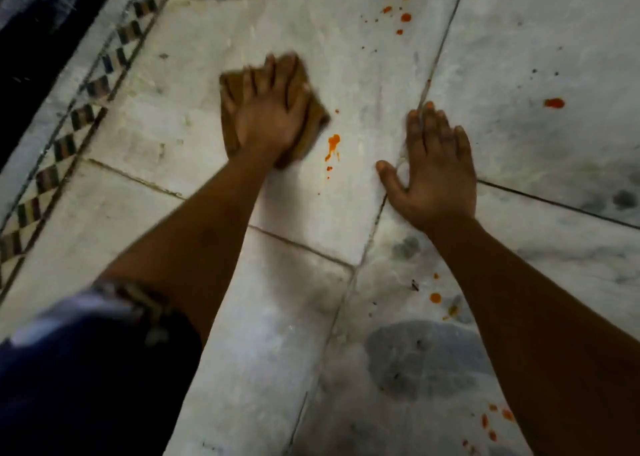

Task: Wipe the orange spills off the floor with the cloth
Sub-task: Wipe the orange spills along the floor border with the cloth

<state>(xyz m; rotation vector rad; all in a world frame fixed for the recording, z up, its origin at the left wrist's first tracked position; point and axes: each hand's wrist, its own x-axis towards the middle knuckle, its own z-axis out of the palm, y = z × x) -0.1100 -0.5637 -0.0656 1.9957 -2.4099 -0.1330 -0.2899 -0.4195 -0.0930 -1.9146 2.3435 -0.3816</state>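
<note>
A brown cloth (304, 91) is pressed flat against the floor (173, 133) in the upper middle of the frame by the left hand (268, 116). Its fingers (273, 71) are stretched out straight over the cloth — released rather than clenched — and the cloth's edges show around the palm, blurred at the upper corner.

The right hand (434, 175) is laid flat on the floor to the right of centre, well apart from the cloth; its fingers (431, 123) are straight and spread, with nothing held, and the thumb is angled toward the left. The hand lies across a dark joint (446, 29) between two marble slabs.

Orange spills are seen in several places. A streak (333, 145) with smaller drops below it lies just beside the cloth's right edge, between the two hands. A cluster of dots (401, 15) is scattered in the upper middle, above both hands. A single blot (554, 103) lies at the right edge of the frame. More drops (435, 297) are found beside the right forearm, and a further group (495, 421) at the lower right.

A patterned border (83, 116) of dark and pale checks runs diagonally along the left — beyond it the floor is dark. A dark garment (69, 386) fills the lower left corner.
</note>
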